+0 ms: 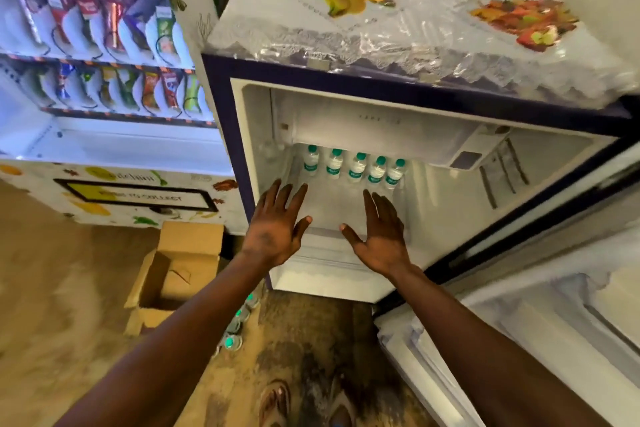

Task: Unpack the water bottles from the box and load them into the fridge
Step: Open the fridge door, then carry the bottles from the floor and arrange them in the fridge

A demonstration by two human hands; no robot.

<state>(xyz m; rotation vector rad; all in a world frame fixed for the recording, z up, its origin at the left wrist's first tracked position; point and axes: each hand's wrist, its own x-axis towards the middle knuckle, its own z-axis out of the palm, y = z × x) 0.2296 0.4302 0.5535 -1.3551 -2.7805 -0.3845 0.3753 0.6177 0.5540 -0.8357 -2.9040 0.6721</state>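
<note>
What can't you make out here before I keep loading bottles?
- Head view: bottles on the floor are partly behind the left forearm; count unclear.
- Cardboard box interior is in shadow; contents unknown.
- Labels on the bottles in the fridge are too small to read.
- Fridge door shelves are cut off by the frame edge.

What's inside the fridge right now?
Five water bottles with green caps stand in a row at the back of the fridge shelf. Both hands, left hand and right hand, hide part of the shelf front.
</note>
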